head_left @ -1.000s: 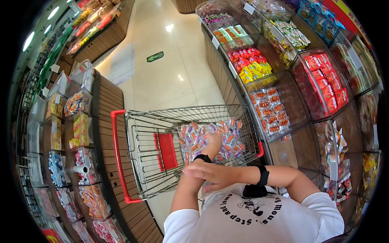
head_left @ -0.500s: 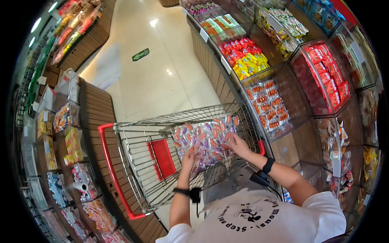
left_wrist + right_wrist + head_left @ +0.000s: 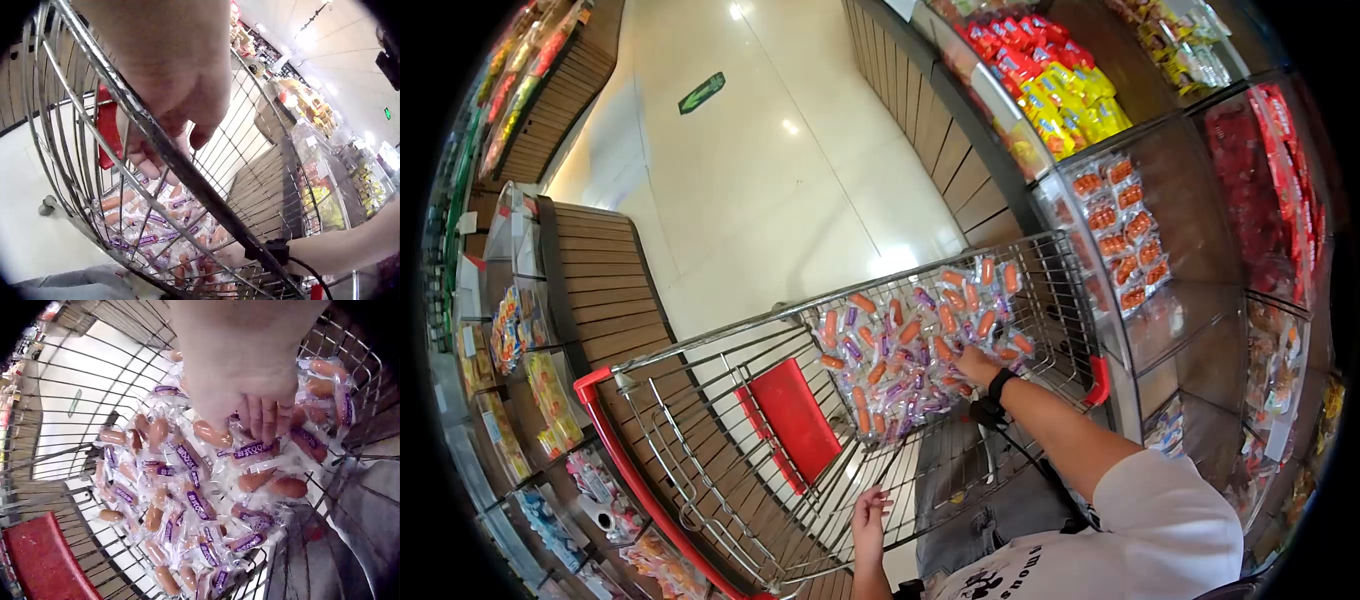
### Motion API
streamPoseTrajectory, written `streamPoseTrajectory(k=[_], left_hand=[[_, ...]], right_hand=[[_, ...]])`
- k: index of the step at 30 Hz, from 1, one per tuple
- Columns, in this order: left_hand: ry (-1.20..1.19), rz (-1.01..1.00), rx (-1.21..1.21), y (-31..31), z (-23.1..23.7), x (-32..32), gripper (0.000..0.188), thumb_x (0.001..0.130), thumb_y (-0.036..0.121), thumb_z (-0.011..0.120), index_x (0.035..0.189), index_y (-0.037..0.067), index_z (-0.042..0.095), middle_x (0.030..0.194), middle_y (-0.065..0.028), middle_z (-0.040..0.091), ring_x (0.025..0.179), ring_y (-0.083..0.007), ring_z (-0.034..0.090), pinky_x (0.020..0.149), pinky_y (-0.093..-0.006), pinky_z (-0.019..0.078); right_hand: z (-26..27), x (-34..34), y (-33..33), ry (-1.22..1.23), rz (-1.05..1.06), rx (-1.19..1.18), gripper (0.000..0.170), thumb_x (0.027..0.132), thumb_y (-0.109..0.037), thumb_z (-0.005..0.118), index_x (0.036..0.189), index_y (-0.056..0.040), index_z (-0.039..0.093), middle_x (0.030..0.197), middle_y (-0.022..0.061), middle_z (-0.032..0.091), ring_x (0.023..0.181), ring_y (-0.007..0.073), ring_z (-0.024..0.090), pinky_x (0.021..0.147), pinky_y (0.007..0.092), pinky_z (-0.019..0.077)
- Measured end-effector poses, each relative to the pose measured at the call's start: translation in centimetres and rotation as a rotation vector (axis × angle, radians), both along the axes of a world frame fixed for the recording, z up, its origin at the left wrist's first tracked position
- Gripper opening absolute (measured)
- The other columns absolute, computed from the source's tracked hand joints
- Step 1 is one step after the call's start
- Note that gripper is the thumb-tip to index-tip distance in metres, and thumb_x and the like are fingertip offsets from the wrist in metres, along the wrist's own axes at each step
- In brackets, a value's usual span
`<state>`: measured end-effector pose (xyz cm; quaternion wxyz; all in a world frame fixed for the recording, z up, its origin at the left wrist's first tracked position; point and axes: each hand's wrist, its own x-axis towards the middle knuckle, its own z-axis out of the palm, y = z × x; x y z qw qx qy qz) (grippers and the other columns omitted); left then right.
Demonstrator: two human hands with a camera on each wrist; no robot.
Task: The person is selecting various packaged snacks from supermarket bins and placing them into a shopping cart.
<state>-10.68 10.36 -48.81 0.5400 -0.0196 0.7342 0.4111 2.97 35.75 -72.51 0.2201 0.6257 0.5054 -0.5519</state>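
Observation:
Individually wrapped small sausages [image 3: 910,340] with purple labels lie heaped in a metal shopping cart [image 3: 730,340]. My right hand [image 3: 977,367] reaches down into the heap's right side. In the right wrist view its fingers [image 3: 269,419] point down, fingertips right on the wrapped sausages, and part of the hand's contact with them is hidden. My left hand [image 3: 870,510] is back near the cart's near side, away from the heap. The left wrist view shows that hand [image 3: 175,106] beside the cart's rim, fingers loosely bent and holding nothing.
The cart has a red handle [image 3: 650,480] and a red panel [image 3: 790,425]. Bins of packaged snacks [image 3: 1120,235] stand close along the right; more bins [image 3: 550,400] line the left. A tiled aisle floor [image 3: 770,180] with a green arrow runs ahead.
My hands first cross at the wrists, then both reach the sausages. Now the left has drawn back toward me, while the right stays at the heap. The view has turned and shifted.

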Motion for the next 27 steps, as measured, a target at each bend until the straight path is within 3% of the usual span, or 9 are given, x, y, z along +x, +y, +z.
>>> streamPoseTrajectory(k=[1, 3, 10, 13, 16, 19, 23, 24, 27], left_hand=[[0.009, -0.011, -0.01, -0.2, 0.3, 0.0, 0.023, 0.081, 0.016, 0.036, 0.097, 0.002, 0.043, 0.087, -0.0081, 0.051, 0.074, -0.0128, 0.049, 0.062, -0.0214, 0.037], [0.003, 0.008, -0.023, -0.1, 0.9, -0.4, 0.023, 0.08, 0.016, 0.037, 0.097, 0.002, 0.043, 0.087, -0.008, 0.051, 0.072, -0.0125, 0.048, 0.062, -0.0216, 0.0371], [0.056, -0.145, 0.058, 3.3, 1.8, -0.9, 0.016, 0.078, 0.015, 0.041, 0.072, 0.001, 0.049, 0.066, -0.0046, 0.052, 0.063, -0.0107, 0.048, 0.058, -0.0202, 0.0364], [-0.014, -0.204, 0.118, 8.2, 2.9, -0.8, 0.022, 0.079, 0.022, 0.04, 0.076, 0.002, 0.049, 0.069, -0.0059, 0.053, 0.065, -0.0125, 0.051, 0.056, -0.0216, 0.0367], [-0.182, 0.019, 0.353, 15.8, 10.0, 1.2, 0.023, 0.08, 0.021, 0.039, 0.087, 0.0, 0.045, 0.071, -0.0071, 0.052, 0.063, -0.0124, 0.052, 0.049, -0.0199, 0.0372], [-0.293, -0.123, 0.524, 18.6, 14.4, 3.2, 0.022, 0.08, 0.019, 0.039, 0.093, 0.001, 0.04, 0.074, -0.0089, 0.051, 0.061, -0.0142, 0.053, 0.044, -0.0194, 0.0374], [-0.232, -0.328, 0.694, 20.7, 21.1, 7.0, 0.008, 0.076, 0.006, 0.044, 0.079, 0.004, 0.037, 0.069, -0.0094, 0.052, 0.051, -0.0133, 0.052, 0.04, -0.0178, 0.0364], [-0.166, -0.335, 0.708, 21.0, 22.9, 8.1, 0.011, 0.074, 0.001, 0.045, 0.078, 0.003, 0.035, 0.068, -0.0093, 0.052, 0.05, -0.0123, 0.051, 0.041, -0.0178, 0.0373], [0.025, -0.342, 0.939, 21.5, 26.5, 11.6, 0.012, 0.074, -0.001, 0.045, 0.08, 0.003, 0.034, 0.068, -0.0104, 0.052, 0.051, -0.0124, 0.051, 0.044, -0.0192, 0.0393]], right_hand=[[-4.4, 0.8, -0.9, 0.039, -0.11, 0.01, 0.041, 0.073, -0.02, 0.049, 0.108, -0.0051, 0.037, 0.094, 0.0148, 0.049, 0.069, 0.0246, 0.055, 0.043, 0.0304, 0.0435], [3.6, -1.9, 1.2, 0.059, -0.491, -0.121, 0.04, 0.073, -0.02, 0.049, 0.107, -0.0038, 0.036, 0.09, 0.0126, 0.05, 0.064, 0.0217, 0.054, 0.043, 0.0278, 0.0438], [6.7, -1.3, -0.6, 0.397, -0.503, -0.099, 0.035, 0.068, -0.025, 0.056, 0.092, -0.0034, 0.045, 0.072, 0.0032, 0.045, 0.051, 0.01, 0.045, 0.039, 0.0208, 0.0366], [13.6, 0.9, -0.9, 0.66, -0.346, 0.198, 0.022, 0.067, -0.018, 0.056, 0.08, -0.0031, 0.048, 0.076, 0.0038, 0.047, 0.066, 0.0137, 0.047, 0.054, 0.0254, 0.0392], [27.3, 2.7, 1.2, 0.862, 0.187, 0.805, 0.02, 0.066, -0.013, 0.056, 0.083, -0.0032, 0.049, 0.082, 0.0058, 0.047, 0.075, 0.0195, 0.046, 0.061, 0.0283, 0.0386], [36.4, 6.3, 2.4, 0.83, 0.466, 1.317, 0.024, 0.065, -0.009, 0.056, 0.087, -0.0045, 0.049, 0.087, 0.0067, 0.046, 0.077, 0.0233, 0.045, 0.061, 0.0285, 0.0385], [43.4, 11.1, 2.4, 0.862, 0.112, 1.379, 0.027, 0.062, -0.004, 0.059, 0.087, -0.006, 0.05, 0.089, 0.0073, 0.045, 0.079, 0.0191, 0.046, 0.062, 0.027, 0.0386], [44.4, 12.3, 2.1, 0.917, -0.024, 1.184, 0.024, 0.064, -0.003, 0.057, 0.087, -0.0056, 0.049, 0.091, 0.0081, 0.044, 0.077, 0.0157, 0.046, 0.062, 0.0252, 0.0388], [48.1, 15.1, 2.5, 0.981, -0.032, 1.492, 0.022, 0.067, -0.003, 0.053, 0.089, -0.0056, 0.047, 0.088, 0.0074, 0.044, 0.072, 0.0132, 0.046, 0.061, 0.0231, 0.0382]])
